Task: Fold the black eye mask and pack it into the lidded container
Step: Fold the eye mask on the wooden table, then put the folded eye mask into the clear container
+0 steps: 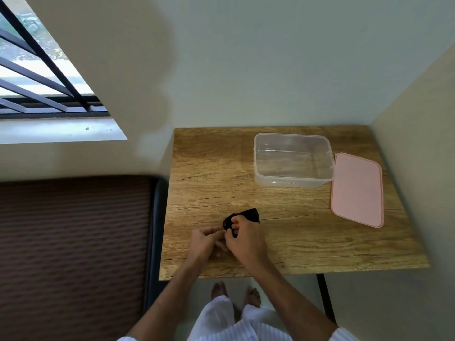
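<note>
The black eye mask (251, 215) lies bunched on the wooden table (307, 242) near its front, mostly covered by my fingers. My right hand (246, 238) grips it from the right, thumb and fingers pinching the fabric. My left hand (205, 241) meets it from the left, fingertips pinching the mask's near edge. At the back right of the table stands the clear plastic container (293, 179), open and with nothing inside. Its pink lid (357, 189) lies flat beside it on the right.
Walls close off the table at the back and on the right. A brown ribbed mattress (73, 242) with a dark edge borders the table on the left. A barred window (37, 77) is at the upper left. My bare feet (235, 292) stand below the table's front edge.
</note>
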